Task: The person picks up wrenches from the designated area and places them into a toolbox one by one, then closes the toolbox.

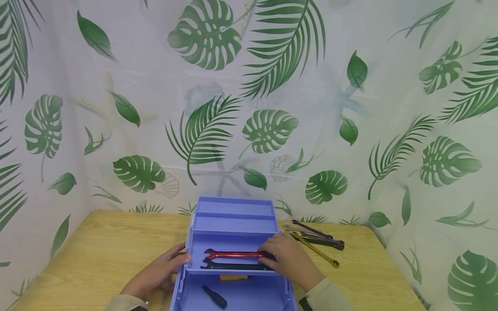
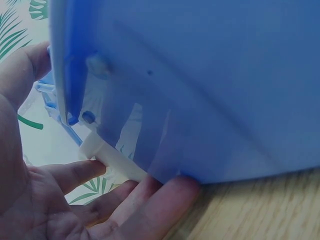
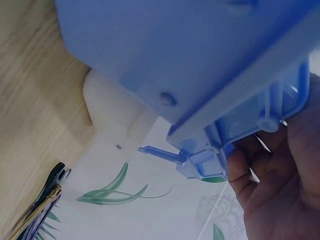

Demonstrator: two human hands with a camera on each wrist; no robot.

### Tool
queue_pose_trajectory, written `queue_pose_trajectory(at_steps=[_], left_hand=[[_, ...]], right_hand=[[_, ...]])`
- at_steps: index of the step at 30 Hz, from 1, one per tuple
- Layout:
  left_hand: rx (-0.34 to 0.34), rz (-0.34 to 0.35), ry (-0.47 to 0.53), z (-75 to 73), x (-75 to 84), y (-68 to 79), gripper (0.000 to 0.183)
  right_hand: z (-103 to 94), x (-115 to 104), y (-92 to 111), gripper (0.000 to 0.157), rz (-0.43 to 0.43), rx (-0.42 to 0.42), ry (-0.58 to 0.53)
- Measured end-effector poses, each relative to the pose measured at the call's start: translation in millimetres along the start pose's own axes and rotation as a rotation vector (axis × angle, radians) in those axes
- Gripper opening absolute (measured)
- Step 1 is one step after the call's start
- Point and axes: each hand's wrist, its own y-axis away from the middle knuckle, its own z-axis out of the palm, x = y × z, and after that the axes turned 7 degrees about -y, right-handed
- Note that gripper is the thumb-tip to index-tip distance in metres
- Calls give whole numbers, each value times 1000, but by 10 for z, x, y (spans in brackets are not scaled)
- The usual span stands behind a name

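A blue toolbox [image 1: 233, 298] stands unfolded on the table, its upper tray [image 1: 229, 241] raised behind the lower compartment. In that tray a red wrench [image 1: 233, 254] lies just behind a black wrench [image 1: 233, 265], both sideways. My right hand [image 1: 289, 259] reaches over the tray's right side and pinches the red wrench's right end, covering it. On the other side, my left hand [image 1: 159, 270] rests against the box, fingertips at the tray's edge. The left wrist view shows the fingers [image 2: 160, 205] touching the box's side low down. A dark-handled screwdriver [image 1: 214, 296] lies in the lower compartment.
Several wrenches lie in a loose pile right of the box, among them a gold wrench [image 1: 317, 250] and a black wrench [image 1: 323, 242]. A yellow object [image 1: 233, 277] shows partly under the tray. A leaf-patterned sheet [image 1: 256, 172] hangs behind the wooden table [image 1: 116, 242].
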Motion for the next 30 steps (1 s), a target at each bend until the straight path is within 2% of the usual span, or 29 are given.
queue_pose_trajectory(at_steps=[10, 27, 30], left_hand=[[-7, 13, 0, 1, -47, 31, 82], [-2, 10, -13, 14, 3, 19, 82], [-9, 13, -9, 13, -4, 7, 82]], right_hand=[[27, 18, -11, 15, -12, -18, -48], [7, 26, -7, 20, -14, 5, -61], [-21, 49, 28, 19, -21, 59, -106]])
